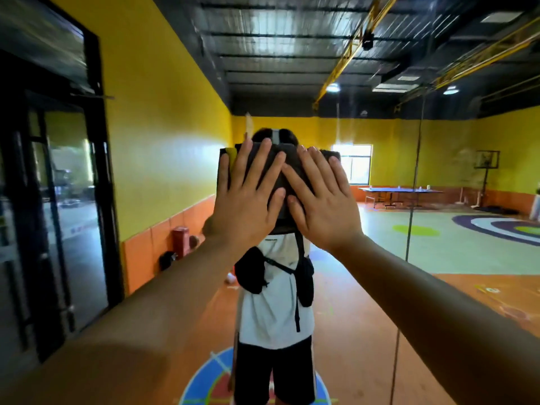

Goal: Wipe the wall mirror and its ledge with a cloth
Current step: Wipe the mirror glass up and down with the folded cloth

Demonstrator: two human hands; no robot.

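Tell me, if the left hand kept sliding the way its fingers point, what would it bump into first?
Nothing solid, as far as I can see. The left hand lies flat on the cloth, fingers pointing up the mirror; only bare glass lies above it.

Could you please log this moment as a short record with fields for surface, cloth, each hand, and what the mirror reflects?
surface: wall mirror, upright
cloth: dark cloth with a yellow patch, flat on the glass
left hand: fingers spread, palm pressing the cloth
right hand: fingers spread, pressing the cloth beside the left
reflection: person in a white shirt, table tennis table
ledge: not in view
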